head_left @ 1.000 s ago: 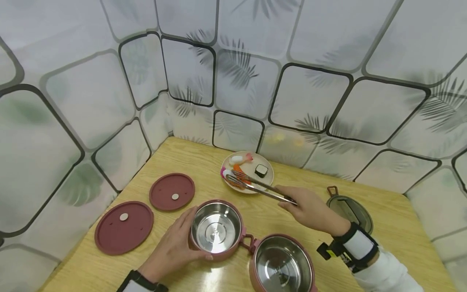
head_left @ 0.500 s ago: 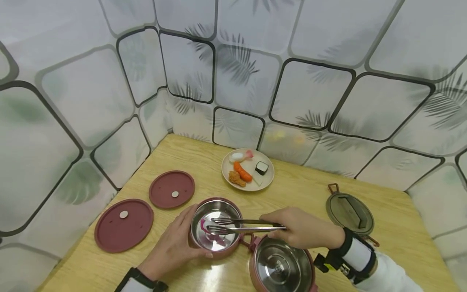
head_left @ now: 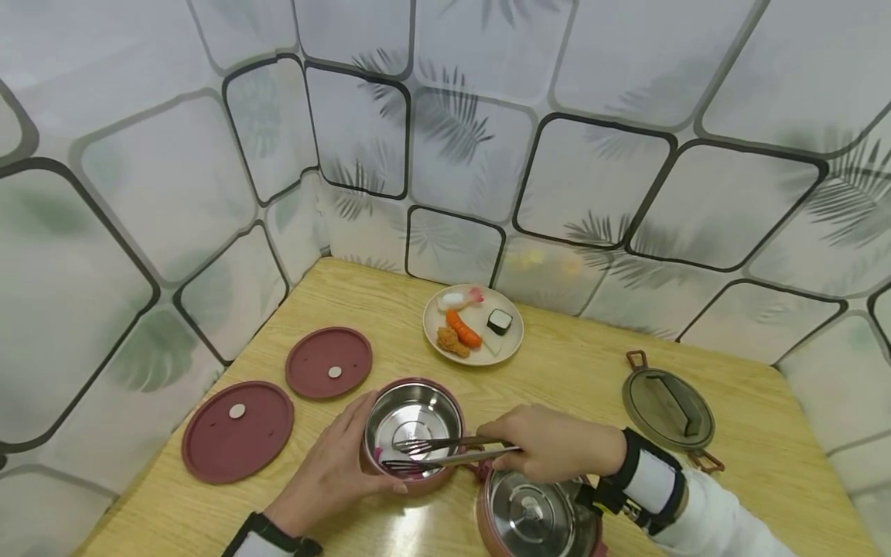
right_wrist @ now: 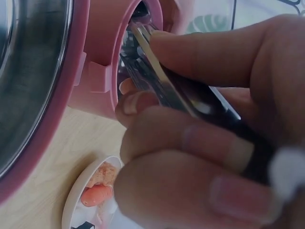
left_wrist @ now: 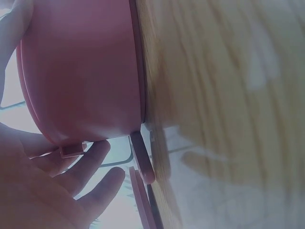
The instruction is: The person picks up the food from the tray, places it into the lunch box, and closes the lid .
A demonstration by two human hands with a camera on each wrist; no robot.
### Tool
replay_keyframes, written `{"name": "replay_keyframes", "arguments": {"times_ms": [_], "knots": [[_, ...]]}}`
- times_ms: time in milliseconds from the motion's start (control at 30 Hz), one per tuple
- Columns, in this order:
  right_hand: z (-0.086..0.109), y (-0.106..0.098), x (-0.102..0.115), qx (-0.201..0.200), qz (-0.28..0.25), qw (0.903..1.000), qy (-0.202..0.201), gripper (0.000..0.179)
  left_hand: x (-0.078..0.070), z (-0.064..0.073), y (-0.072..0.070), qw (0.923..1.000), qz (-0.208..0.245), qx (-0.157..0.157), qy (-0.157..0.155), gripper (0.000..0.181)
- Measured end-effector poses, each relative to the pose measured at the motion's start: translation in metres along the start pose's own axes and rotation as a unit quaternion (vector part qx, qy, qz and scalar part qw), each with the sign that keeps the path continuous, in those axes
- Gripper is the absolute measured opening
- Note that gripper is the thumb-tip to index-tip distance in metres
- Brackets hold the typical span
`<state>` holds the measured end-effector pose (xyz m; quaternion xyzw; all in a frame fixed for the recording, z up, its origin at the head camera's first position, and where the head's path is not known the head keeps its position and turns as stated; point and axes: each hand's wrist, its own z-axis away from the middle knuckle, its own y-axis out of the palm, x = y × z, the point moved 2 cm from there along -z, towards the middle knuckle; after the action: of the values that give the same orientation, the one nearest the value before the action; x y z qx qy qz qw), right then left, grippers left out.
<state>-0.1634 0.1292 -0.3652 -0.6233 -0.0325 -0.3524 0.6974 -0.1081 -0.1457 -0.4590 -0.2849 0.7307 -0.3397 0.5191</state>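
My left hand (head_left: 334, 464) holds a small dark-pink pot (head_left: 416, 489) with a steel interior, thumb at the front and fingers along its far side. In the left wrist view the fingers lie against the pot's outer wall (left_wrist: 81, 71). My right hand (head_left: 557, 442) grips metal tongs (head_left: 462, 458), whose tips reach down inside that pot. A white and magenta piece (head_left: 380, 456) lies at the tips, by the pot's near-left wall; the tongs partly cover it. Whether the tips still pinch it cannot be told. A second, similar pot (head_left: 485, 517) stands under my right wrist.
Two dark-red round lids (head_left: 240, 449) (head_left: 316, 352) lie at left. A beige plate (head_left: 513, 340) at the back carries an orange sausage (head_left: 463, 329), fried chicken (head_left: 451, 342), a sushi roll (head_left: 499, 321) and shrimp sushi (head_left: 455, 300). A grey-green lidded pan (head_left: 654, 402) stands at right.
My right hand has carried the white and magenta piece with the tongs from the plate into the small pot, then shifted left and nearer inside it. The left hand has stayed put.
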Motion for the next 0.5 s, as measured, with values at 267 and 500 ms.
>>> {"name": "replay_keyframes", "arguments": {"times_ms": [267,500], "knots": [[0.006,-0.008,-0.004,-0.008,-0.015,0.9996,0.024,0.033,0.001,0.000,0.001,0.9999,0.003,-0.004,0.009,0.125],[0.025,-0.039,-0.017,-0.055,-0.033,0.9955,0.069,0.049,0.001,0.000,0.001,0.9999,0.000,-0.009,0.014,0.126]]}}
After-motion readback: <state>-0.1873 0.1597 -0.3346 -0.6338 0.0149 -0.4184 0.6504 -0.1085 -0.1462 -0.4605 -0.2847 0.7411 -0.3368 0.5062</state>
